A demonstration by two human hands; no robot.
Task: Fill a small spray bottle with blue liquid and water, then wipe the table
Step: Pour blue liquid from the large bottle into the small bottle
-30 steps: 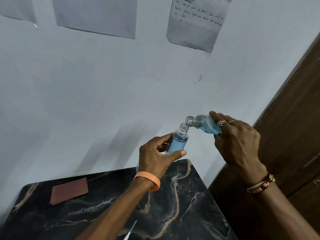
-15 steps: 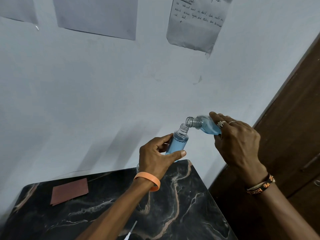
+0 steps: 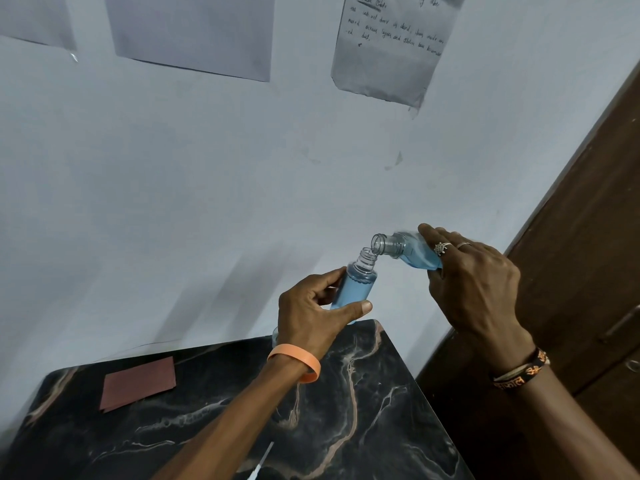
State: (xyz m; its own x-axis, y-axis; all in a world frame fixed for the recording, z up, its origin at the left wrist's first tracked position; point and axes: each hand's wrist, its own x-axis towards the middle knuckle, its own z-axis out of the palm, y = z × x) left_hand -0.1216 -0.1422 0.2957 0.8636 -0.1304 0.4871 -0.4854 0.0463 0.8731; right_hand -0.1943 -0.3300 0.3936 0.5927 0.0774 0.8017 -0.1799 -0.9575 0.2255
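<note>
Spray bottle in left hand, refill right

Pale blue wall with taped papers, dark marble table, brown wooden door.

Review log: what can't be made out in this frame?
Head view only.
Base of small bottle: hidden by left hand.
Rear of larger bottle: covered by right hand.
End of white stick: cut off by bottom edge.
Handwriting on note: too small.
</note>
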